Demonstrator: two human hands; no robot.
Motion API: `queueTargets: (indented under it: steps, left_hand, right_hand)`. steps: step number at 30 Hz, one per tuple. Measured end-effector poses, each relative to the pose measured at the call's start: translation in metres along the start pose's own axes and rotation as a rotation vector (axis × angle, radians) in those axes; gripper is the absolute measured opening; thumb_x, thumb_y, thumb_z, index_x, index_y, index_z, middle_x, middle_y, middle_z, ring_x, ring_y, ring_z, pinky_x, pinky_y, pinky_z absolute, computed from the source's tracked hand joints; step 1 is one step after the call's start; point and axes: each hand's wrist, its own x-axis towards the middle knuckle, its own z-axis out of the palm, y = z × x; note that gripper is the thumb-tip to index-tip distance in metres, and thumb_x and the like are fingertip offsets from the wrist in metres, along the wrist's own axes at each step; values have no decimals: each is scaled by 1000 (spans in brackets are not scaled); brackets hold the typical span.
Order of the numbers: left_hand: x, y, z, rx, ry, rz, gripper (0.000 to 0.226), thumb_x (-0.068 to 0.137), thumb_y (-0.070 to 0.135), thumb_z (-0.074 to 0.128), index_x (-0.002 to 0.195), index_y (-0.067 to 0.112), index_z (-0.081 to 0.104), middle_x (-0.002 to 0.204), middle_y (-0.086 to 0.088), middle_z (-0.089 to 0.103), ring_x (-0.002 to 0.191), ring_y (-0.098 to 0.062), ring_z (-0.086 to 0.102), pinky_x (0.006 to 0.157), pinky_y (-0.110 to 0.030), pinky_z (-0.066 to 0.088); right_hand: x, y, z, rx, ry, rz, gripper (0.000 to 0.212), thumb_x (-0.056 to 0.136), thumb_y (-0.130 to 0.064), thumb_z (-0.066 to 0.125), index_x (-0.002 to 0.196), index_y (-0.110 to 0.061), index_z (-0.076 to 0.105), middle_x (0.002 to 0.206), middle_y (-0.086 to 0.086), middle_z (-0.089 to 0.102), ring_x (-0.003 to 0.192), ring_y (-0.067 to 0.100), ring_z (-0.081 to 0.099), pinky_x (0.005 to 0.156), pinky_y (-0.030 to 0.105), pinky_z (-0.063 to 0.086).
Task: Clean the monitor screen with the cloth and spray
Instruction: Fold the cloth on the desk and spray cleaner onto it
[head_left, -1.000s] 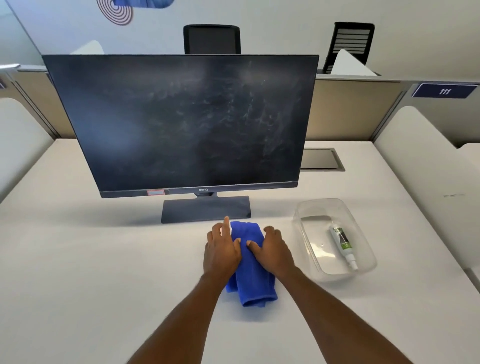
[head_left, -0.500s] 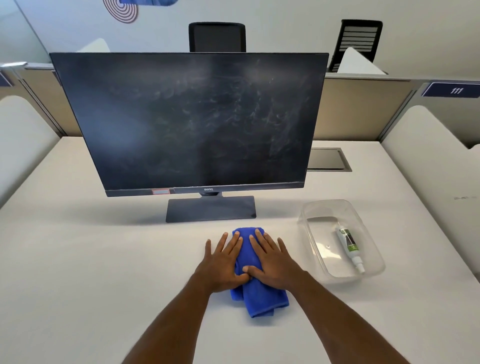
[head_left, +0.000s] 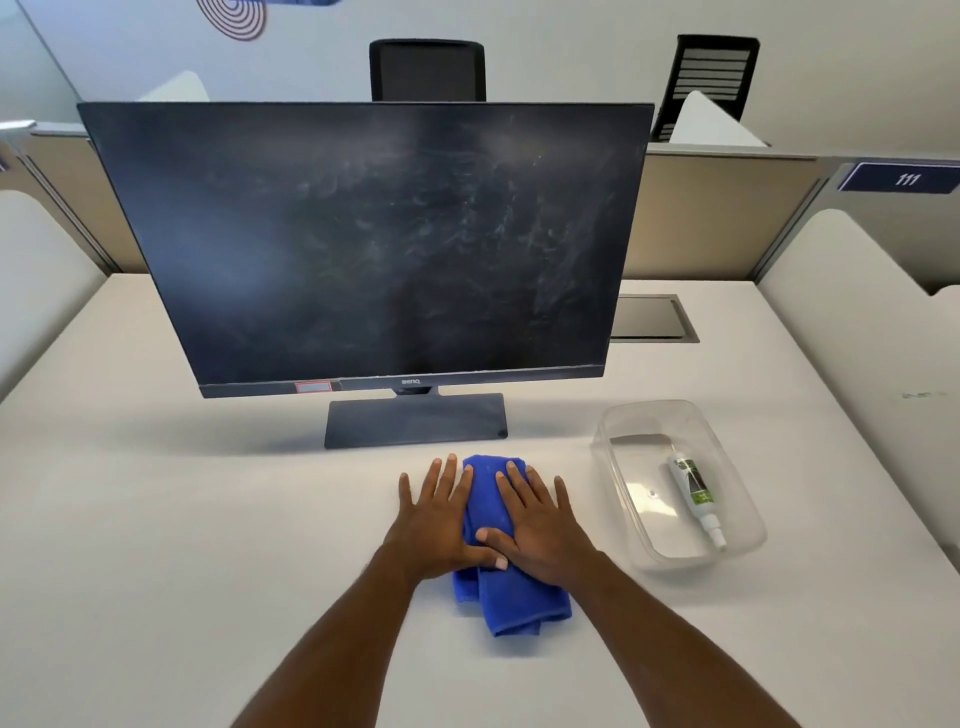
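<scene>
- Two bare forearms reached forward from the bottom edge over the white desk (head_left: 182, 519).
- The blue cloth (head_left: 511, 597) lay folded in a thick strip on the desk, its long side running away from the person; its near end stuck out from under both wrists, bunched and loose.
- The left hand (head_left: 441, 525) lay flat, palm down, fingers spread wide and straight. Its thumb and the inner part of its palm pressed on the left half of the cloth, while its outer fingers rested on the bare desk just beside the cloth. It gripped nothing.
- The right hand (head_left: 540, 525) was likewise flat and spread, gripping nothing. Its thumb crossed the middle of the cloth and touched the left thumb; its first fingers lay along the right side of the cloth, and the little finger sat past the cloth's edge on the desk.
- The far end of the cloth showed between the two sets of fingertips, reaching about as far as they did.
- To the right, apart from the hands, stood a clear plastic tub (head_left: 618, 478). Inside it a small spray bottle (head_left: 693, 491) lay on its side along the right wall, nozzle toward the person.
- Beyond the cloth stood the monitor's dark flat base (head_left: 415, 421), near the fingertips but not touched.
- Above it the monitor (head_left: 363, 234) stood upright, its screen dark, with pale smears thickest on the right half.
</scene>
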Motion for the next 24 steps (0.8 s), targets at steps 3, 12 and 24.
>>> queueTargets:
  steps: [3,12,24]
  left_hand:
    - [3,8,-15,-123,135,-5,133,53,103,16,156,21,0,165,-5,-8,151,-23,-10,119,-52,-7]
    - [31,86,-62,-302,244,78,79,91,69,29,156,24,17,164,6,16,150,-14,17,119,-33,20]
    - [71,211,-66,-312,235,193,39,101,22,45,139,18,52,143,-1,55,130,-19,49,109,-26,32]
  right_hand:
    - [-1,-5,-20,259,218,57,81,88,-72,13,145,-18,30,151,2,37,139,22,34,117,40,25]
    - [-20,37,-82,395,675,250,37,95,-35,53,121,-9,62,124,8,65,113,24,62,95,24,42]
    - [-56,125,-85,164,488,640,29,94,-24,48,117,-9,55,112,10,61,105,26,61,87,34,48]
